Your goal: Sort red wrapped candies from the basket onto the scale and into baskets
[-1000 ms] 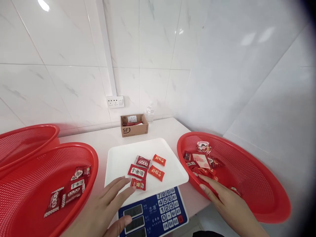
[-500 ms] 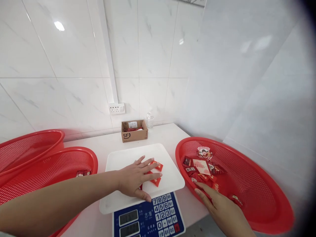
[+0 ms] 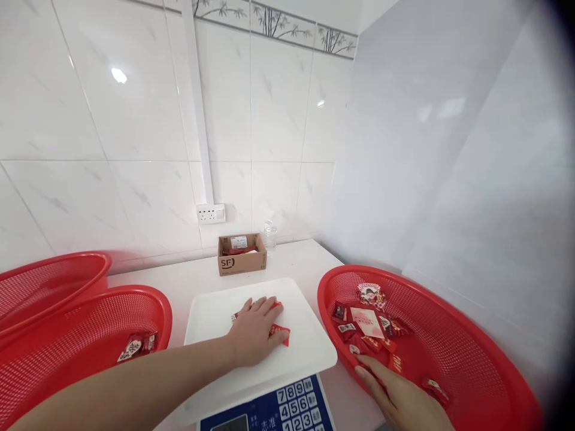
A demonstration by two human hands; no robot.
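My left hand (image 3: 255, 335) is over the white tray (image 3: 211, 383) of a weighing scale (image 3: 265, 413), palm down. Its fingers are drawn in around several small red wrapped packets (image 3: 281, 334), which peek out beside the thumb and fingertips; the rest are hidden under the palm. My right hand (image 3: 399, 392) is at the near left side of the right red basket (image 3: 485, 347), closed over the rim with the thumb outside. Inside that basket lie several small red and dark packets (image 3: 347, 327), a pale pink card (image 3: 367, 322) and a cartoon-printed packet (image 3: 371, 294).
Two more red baskets stand at the left; the nearer basket (image 3: 167, 317) holds a few packets (image 3: 137, 345). At the back of the white table (image 3: 179, 275) are a small cardboard box (image 3: 242, 262) with red items and a clear plastic bottle (image 3: 270, 232). A tiled wall closes the back.
My left hand has gone from spread fingers to fingers drawn together over the packets, pulling them in. My right hand stays at the basket rim. The view has tilted upward.
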